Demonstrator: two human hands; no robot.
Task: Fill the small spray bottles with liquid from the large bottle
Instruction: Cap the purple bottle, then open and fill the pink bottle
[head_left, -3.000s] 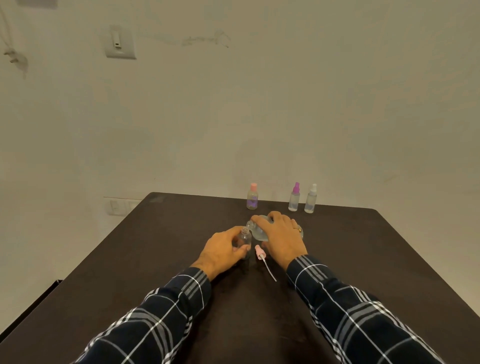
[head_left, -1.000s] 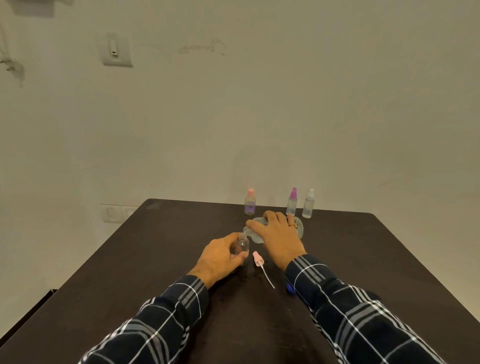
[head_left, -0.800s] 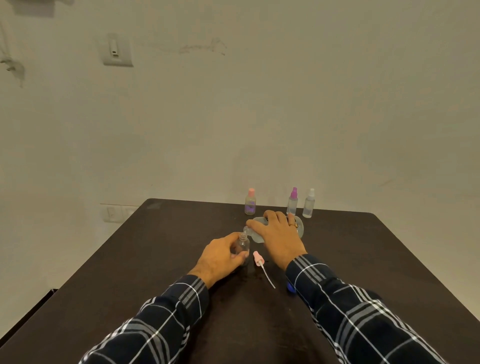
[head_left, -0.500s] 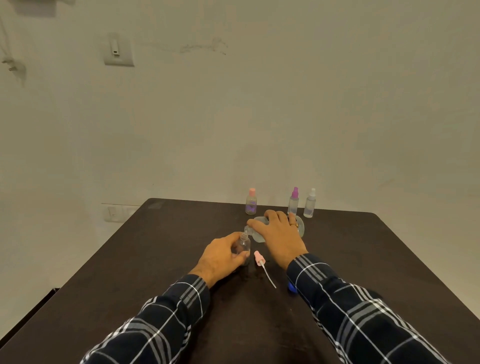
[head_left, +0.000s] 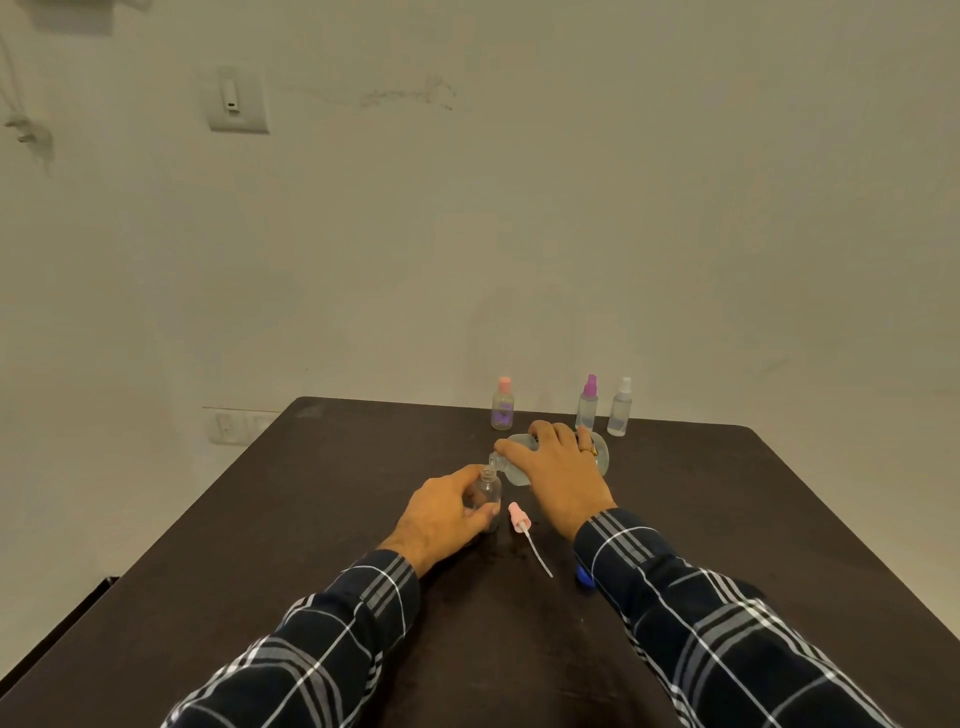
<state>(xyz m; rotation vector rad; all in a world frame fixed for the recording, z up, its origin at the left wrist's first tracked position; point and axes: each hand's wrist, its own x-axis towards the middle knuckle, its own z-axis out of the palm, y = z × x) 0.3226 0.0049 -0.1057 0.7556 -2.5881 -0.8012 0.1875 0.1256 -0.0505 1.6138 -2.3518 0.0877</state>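
the left hand (head_left: 447, 514) curls fingers and thumb round the small clear uncapped spray bottle (head_left: 488, 491), which stands upright on the dark brown table (head_left: 260, 519). the grip looks meant to steady the narrow mouth and stop the light bottle tipping. the right hand (head_left: 561, 478) wraps over the large clear plastic bottle (head_left: 600, 456) and holds it tipped nearly on its side, with its neck lowered to the left. its mouth sits just above the small bottle's opening, a pouring pose. whether liquid is running i cannot tell.

the pink spray head with its white dip tube (head_left: 521, 519) lies flat just right of the small bottle, set aside so the mouth is free. a blue cap (head_left: 583, 574), probably the large bottle's, lies by the right sleeve. a pink-topped bottle (head_left: 503, 405), a purple-topped bottle (head_left: 588, 404) and a white-topped bottle (head_left: 621, 410) stand capped in a row near the far edge, out of the way.

behind is a plain off-white wall (head_left: 571, 208) with a white switch plate (head_left: 238, 101) high up and a socket (head_left: 228, 427) low beside the table.
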